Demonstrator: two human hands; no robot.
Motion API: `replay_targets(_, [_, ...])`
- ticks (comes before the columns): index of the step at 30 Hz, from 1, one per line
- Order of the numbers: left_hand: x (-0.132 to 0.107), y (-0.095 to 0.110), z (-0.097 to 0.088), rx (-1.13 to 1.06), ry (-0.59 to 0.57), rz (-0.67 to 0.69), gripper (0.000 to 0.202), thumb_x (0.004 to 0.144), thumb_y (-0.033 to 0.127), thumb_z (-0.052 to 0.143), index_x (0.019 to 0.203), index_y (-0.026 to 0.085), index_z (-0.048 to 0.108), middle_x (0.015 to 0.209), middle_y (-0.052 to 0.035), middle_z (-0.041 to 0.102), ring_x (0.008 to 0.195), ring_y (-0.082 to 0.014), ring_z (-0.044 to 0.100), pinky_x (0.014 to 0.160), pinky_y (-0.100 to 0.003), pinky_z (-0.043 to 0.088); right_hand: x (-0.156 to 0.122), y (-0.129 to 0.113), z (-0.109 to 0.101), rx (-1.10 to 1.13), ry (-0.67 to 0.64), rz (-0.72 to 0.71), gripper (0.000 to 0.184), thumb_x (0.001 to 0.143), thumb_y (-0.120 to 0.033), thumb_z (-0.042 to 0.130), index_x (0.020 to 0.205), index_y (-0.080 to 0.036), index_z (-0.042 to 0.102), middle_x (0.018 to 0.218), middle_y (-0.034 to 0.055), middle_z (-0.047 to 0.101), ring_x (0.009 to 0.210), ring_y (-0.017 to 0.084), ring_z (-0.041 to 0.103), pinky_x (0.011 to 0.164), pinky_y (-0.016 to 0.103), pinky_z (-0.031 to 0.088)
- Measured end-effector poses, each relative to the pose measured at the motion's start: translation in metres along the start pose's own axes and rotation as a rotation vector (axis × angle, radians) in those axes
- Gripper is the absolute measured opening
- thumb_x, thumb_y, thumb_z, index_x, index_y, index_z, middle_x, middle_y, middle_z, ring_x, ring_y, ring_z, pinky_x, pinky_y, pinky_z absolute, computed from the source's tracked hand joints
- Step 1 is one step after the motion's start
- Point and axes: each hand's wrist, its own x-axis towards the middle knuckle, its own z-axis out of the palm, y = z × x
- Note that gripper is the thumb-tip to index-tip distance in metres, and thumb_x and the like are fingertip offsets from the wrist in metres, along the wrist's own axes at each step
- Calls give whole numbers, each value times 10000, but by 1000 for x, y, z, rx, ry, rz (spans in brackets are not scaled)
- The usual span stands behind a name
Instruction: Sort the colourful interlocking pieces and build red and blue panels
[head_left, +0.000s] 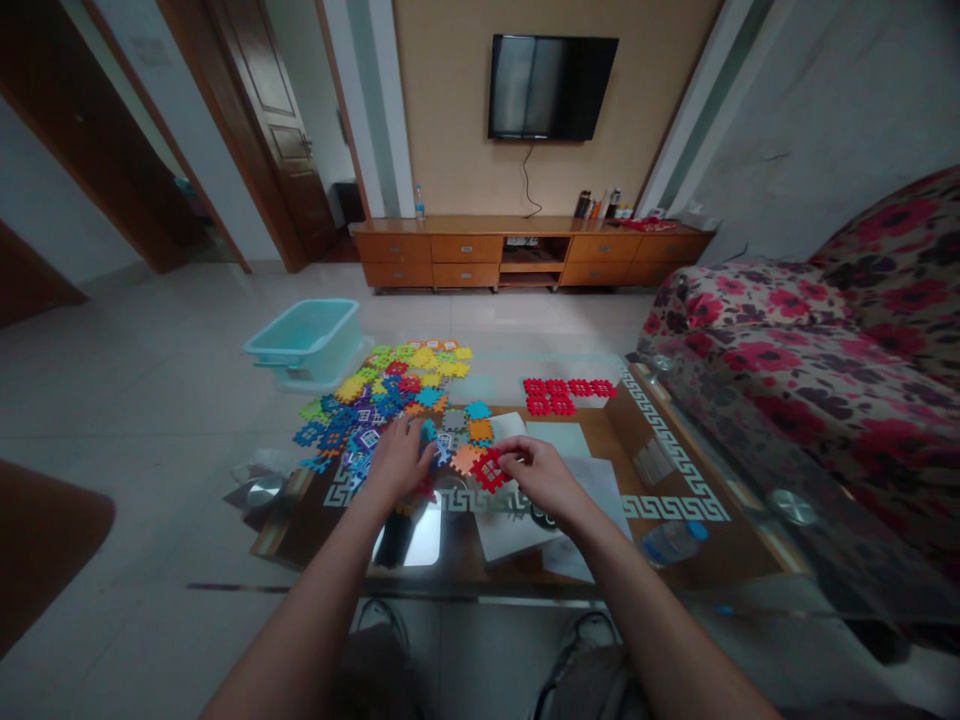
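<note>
Tiles (pixel 361 438) hide beneath left hand (pixel 397 462); right hand (pixel 544 476) pinches red tile (pixel 489 470).

Tile heap (pixel 390 395) at table's (pixel 675 462) left, joined tiles (pixel 566 392) to its right, tub (pixel 304 340) on floor (pixel 150 400) behind.

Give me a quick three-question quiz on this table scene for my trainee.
1. True or false: the right hand holds a red tile.
2. Multiple choice: the left hand is A) down on the mixed tile pile, B) raised in the air, C) out of view.
3. Fill in: the separate tile group beyond the right hand is all ____ in colour.
Key: 1 true; 2 A; 3 red.
</note>
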Motion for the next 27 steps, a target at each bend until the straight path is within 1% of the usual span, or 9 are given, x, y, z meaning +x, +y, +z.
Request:
replay_targets(5, [21, -15, 6, 10, 72, -66, 498, 930, 405, 455, 1275, 55, 531, 1374, -237, 505, 1298, -323, 473, 1105, -434, 352, 5, 1, -7, 34, 11, 11, 203, 787, -194, 564, 937, -144, 691, 837, 52, 712, 723, 152, 626, 684, 274, 484])
replay_targets(9, [41, -29, 7, 15, 116, -78, 544, 906, 390, 480, 1332, 50, 479, 1390, -236, 504, 1316, -325, 459, 1114, -447, 349, 10, 0, -9, 53, 22, 42, 217, 781, -180, 556, 949, -144, 689, 806, 39, 698, 700, 145, 614, 647, 259, 470])
replay_targets(12, [53, -39, 10, 17, 83, -72, 561, 894, 370, 488, 1372, 80, 452, 1431, -214, 480, 1339, -310, 443, 1124, -436, 341, 12, -4, -8, 65, 26, 69, 209, 787, -161, 549, 944, -148, 686, 809, 35, 693, 690, 133, 608, 640, 247, 466])
replay_targets(15, [62, -47, 17, 18, 66, -50, 589, 907, 372, 466, 1411, 70, 422, 1492, -210, 427, 1391, -303, 389, 1153, -423, 298, 15, -7, -6, 67, 21, 79, 205, 797, -162, 552, 953, -145, 682, 830, 43, 696, 706, 135, 610, 645, 248, 467])
replay_targets(18, [67, -51, 23, 20, 40, -23, 619, 931, 375, 424, 1460, 59, 365, 1555, -202, 353, 1441, -302, 319, 1172, -429, 256, 18, -7, -3, 69, 34, 81, 178, 789, -157, 562, 925, -147, 677, 817, 43, 694, 722, 143, 612, 655, 253, 468])
replay_targets(20, [69, -52, 24, 31, 3, -23, 623, 951, 390, 386, 1484, 70, 340, 1572, -189, 334, 1451, -304, 300, 1172, -438, 244, 20, -6, -2, 77, 42, 87, 167, 783, -144, 563, 909, -152, 672, 805, 39, 692, 723, 144, 614, 665, 256, 472])
replay_targets(24, [69, -49, 19, 65, -55, -71, 601, 970, 432, 328, 1497, 144, 343, 1509, -160, 434, 1374, -308, 404, 1115, -446, 307, 21, -7, 0, 70, 26, 94, 188, 785, -137, 552, 929, -149, 673, 798, 36, 689, 724, 147, 618, 690, 270, 484])
replay_targets(27, [66, -42, 11, 142, -54, -130, 574, 958, 445, 340, 1456, 167, 405, 1401, -174, 502, 1275, -335, 468, 1036, -468, 365, 21, -7, 0, 58, 33, 73, 203, 780, -128, 542, 926, -143, 681, 798, 37, 690, 735, 150, 619, 706, 275, 484])
